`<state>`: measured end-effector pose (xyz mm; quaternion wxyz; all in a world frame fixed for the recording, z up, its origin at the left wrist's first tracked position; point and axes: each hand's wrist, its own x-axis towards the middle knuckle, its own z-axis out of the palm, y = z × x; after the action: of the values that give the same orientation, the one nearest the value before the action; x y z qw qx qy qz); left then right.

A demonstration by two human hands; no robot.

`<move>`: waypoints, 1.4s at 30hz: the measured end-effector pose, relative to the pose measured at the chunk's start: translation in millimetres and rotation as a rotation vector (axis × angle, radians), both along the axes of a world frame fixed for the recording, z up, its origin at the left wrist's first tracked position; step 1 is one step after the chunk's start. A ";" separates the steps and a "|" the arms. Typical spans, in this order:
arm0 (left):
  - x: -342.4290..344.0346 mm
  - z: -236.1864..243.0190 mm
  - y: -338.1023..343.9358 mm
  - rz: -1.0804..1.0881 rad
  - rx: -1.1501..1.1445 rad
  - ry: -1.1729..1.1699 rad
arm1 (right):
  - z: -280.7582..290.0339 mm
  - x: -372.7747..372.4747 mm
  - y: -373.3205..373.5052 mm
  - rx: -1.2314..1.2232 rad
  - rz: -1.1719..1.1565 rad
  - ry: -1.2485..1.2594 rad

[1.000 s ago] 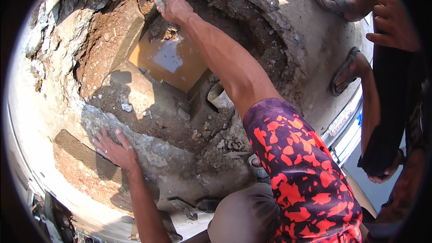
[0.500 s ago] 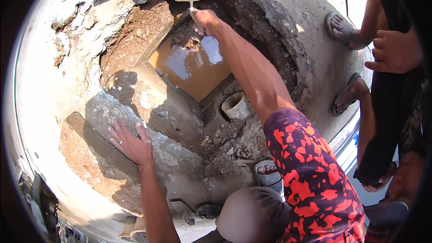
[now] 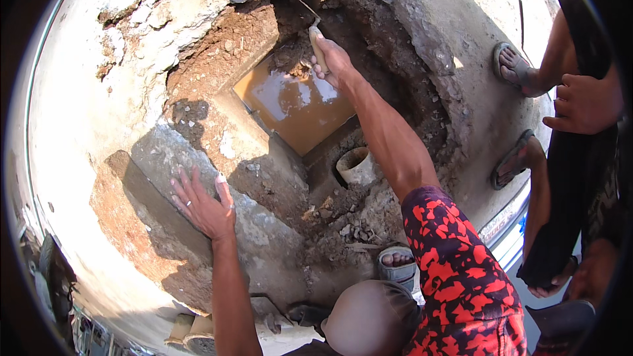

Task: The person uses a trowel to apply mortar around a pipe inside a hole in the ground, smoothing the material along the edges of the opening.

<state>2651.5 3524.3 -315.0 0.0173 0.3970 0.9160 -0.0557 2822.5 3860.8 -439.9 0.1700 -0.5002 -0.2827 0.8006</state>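
My right hand reaches over the far side of a dug pit, its fingers wrapped round the pale handle of a trowel. The thin blade, seen nearly edge-on, points away toward a dark hollow in the far wall. Below it, muddy brown water fills a square-edged basin, with a clump of wet soil at its far corner. On the near left, my left hand lies flat with spread fingers on a grey concrete slab. A ring sits on one of its fingers.
A pipe end sticks up right of the water. Broken concrete and loose soil rim the pit. At the right stands another person in sandals, a hand at their leg. My sandalled foot is near the pit's close edge.
The trowel has turned: its blade lay crosswise and now slants away, with more handle showing. My left hand stays on the slab, while the whole view has shifted slightly.
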 end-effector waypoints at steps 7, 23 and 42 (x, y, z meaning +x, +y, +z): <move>5.0 2.2 6.8 0.000 0.016 -0.059 | -38.6 -5.6 -4.4 0.003 -0.068 -0.370; 1.2 3.3 -2.9 -0.009 -0.038 0.003 | 36.4 23.2 22.0 1.036 1.039 -0.944; -1.6 3.9 2.8 -0.007 0.043 -0.057 | -26.6 -33.4 5.0 0.408 0.143 -0.664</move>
<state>2649.9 3527.1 -311.1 0.0347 0.4018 0.9147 -0.0245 2789.1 3865.8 -466.5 0.1094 -0.6668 -0.5097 0.5326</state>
